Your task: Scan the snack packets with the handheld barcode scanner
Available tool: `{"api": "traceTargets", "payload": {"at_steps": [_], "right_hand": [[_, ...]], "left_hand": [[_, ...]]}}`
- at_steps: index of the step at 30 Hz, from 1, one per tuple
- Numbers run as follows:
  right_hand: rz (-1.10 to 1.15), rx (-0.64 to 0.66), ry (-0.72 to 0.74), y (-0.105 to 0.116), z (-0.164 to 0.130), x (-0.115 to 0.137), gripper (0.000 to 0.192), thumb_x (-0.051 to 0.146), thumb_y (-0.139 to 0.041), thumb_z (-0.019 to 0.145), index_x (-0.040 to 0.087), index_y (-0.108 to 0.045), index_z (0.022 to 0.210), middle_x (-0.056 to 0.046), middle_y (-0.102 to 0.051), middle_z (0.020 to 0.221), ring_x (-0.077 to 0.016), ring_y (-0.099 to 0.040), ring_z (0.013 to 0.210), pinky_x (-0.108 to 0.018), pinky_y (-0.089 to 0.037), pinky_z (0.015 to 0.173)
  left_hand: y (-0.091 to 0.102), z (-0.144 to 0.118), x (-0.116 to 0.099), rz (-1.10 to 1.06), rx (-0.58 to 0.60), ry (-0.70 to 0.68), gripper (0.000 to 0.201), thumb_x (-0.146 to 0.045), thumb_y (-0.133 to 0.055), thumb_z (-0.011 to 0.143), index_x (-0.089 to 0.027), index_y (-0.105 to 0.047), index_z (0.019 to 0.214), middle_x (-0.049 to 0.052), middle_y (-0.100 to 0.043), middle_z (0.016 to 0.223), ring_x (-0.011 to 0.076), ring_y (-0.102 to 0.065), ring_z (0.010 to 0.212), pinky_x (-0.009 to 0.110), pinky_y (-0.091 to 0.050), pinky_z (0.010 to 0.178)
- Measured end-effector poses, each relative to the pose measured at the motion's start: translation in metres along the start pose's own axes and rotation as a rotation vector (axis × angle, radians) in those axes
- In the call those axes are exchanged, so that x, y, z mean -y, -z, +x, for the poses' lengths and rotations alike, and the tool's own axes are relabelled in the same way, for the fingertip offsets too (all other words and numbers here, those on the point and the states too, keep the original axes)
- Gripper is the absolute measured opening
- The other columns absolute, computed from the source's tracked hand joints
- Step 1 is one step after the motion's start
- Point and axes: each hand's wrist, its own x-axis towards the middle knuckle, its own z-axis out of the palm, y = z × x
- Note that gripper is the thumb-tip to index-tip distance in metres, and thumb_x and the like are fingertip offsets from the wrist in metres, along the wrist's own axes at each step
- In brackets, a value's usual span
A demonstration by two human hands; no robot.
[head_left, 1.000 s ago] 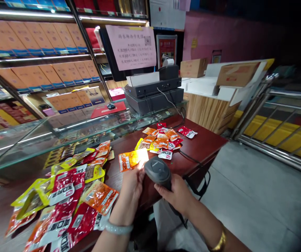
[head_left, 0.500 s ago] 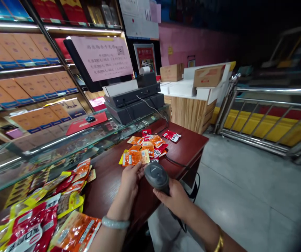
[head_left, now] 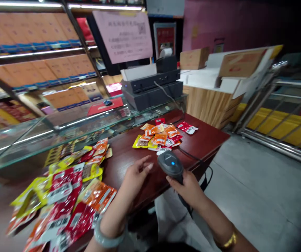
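Observation:
My right hand (head_left: 188,187) is wrapped round the handle of a dark barcode scanner (head_left: 170,163), on which a small blue light glows. Over the dark red wooden table (head_left: 124,164), my left hand (head_left: 137,176) holds nothing, its fingers apart. Just beyond both hands lies a pile of small snack packets (head_left: 159,138) in orange, red and yellow. One red packet (head_left: 187,127) rests to the right of that pile. A larger spread of snack packets (head_left: 63,190), red, yellow and orange, covers the table's left part, beside my left forearm.
A glass display counter (head_left: 69,126) runs behind the table, with a red mat (head_left: 105,106) and a dark cash register unit (head_left: 150,94) on it. The scanner's black cable (head_left: 192,157) hangs over the table's right edge. A metal railing (head_left: 279,140) stands farther right.
My left hand has let go of an orange packet, which now lies in the far pile, and has drawn back from it. The scanner's blue light has come on. The view has turned left.

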Motion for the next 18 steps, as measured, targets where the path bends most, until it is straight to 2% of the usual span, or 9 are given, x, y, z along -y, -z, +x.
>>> {"api": "traceTargets", "payload": {"at_steps": [2,5,7,9,11,13,15,18], "right_hand": [[-0.008,0.073,0.002,-0.006,-0.002,0.002,0.027,0.045,-0.063,0.086,0.021,-0.068,0.074,-0.009,-0.078,0.069,-0.0312,-0.077,0.075,-0.04,-0.06,0.075],[0.017,0.163,0.027,-0.019,-0.006,0.008,0.025,0.044,-0.064,0.085,0.022,-0.07,0.074,-0.009,-0.079,0.071,-0.03,-0.076,0.071,-0.038,-0.06,0.073],[0.045,0.192,0.047,-0.03,-0.011,0.013,0.024,0.044,-0.065,0.083,0.021,-0.073,0.081,-0.01,-0.082,0.08,-0.0304,-0.077,0.074,-0.038,-0.06,0.073],[0.073,0.224,0.054,-0.04,-0.017,0.017,0.025,0.044,-0.066,0.083,0.021,-0.075,0.087,-0.01,-0.083,0.084,-0.0307,-0.077,0.077,-0.038,-0.061,0.074],[0.087,0.276,0.052,-0.048,-0.023,0.02,0.026,0.044,-0.066,0.083,0.021,-0.076,0.091,-0.01,-0.083,0.088,-0.0311,-0.078,0.081,-0.038,-0.06,0.076],[0.089,0.316,0.054,-0.055,-0.029,0.021,0.028,0.045,-0.067,0.083,0.021,-0.075,0.096,-0.01,-0.083,0.092,-0.0314,-0.078,0.085,-0.04,-0.06,0.079],[0.087,0.342,0.062,-0.061,-0.035,0.022,0.029,0.044,-0.068,0.084,0.021,-0.074,0.099,-0.01,-0.083,0.096,-0.0312,-0.077,0.087,-0.04,-0.059,0.081],[0.07,0.371,0.072,-0.069,-0.042,0.023,0.026,0.042,-0.068,0.084,0.02,-0.073,0.097,-0.011,-0.082,0.096,-0.0312,-0.076,0.087,-0.041,-0.059,0.08]], "left_hand": [[0.04,-0.031,0.017,0.418,-0.149,-0.142,0.032,-0.026,-0.079,0.08,-0.024,-0.08,0.112,0.01,-0.08,0.103,0.0269,-0.073,0.097,0.038,-0.055,0.092],[0.101,-0.072,0.034,0.895,-0.367,-0.2,0.029,-0.041,-0.069,0.086,-0.024,-0.08,0.108,0.012,-0.077,0.115,0.0333,-0.068,0.111,0.047,-0.049,0.103],[0.133,-0.091,0.043,1.122,-0.508,-0.187,0.041,-0.046,-0.065,0.087,-0.023,-0.076,0.119,0.015,-0.073,0.124,0.0366,-0.063,0.12,0.051,-0.044,0.109],[0.157,-0.103,0.052,1.279,-0.605,-0.16,0.059,-0.051,-0.066,0.085,-0.02,-0.066,0.136,0.019,-0.065,0.139,0.04,-0.055,0.133,0.055,-0.038,0.116],[0.171,-0.109,0.06,1.355,-0.62,-0.125,0.078,-0.053,-0.071,0.081,-0.018,-0.055,0.148,0.022,-0.054,0.153,0.0422,-0.044,0.145,0.057,-0.032,0.12],[0.178,-0.111,0.067,1.372,-0.565,-0.085,0.091,-0.055,-0.074,0.077,-0.016,-0.048,0.155,0.023,-0.047,0.16,0.0435,-0.036,0.151,0.057,-0.03,0.121],[0.178,-0.112,0.07,1.361,-0.52,-0.068,0.096,-0.058,-0.075,0.076,-0.013,-0.046,0.156,0.024,-0.047,0.159,0.0438,-0.036,0.152,0.057,-0.03,0.121],[0.169,-0.111,0.073,1.35,-0.59,-0.079,0.093,-0.062,-0.069,0.08,-0.011,-0.047,0.155,0.025,-0.052,0.155,0.0426,-0.04,0.149,0.056,-0.029,0.123]]}}
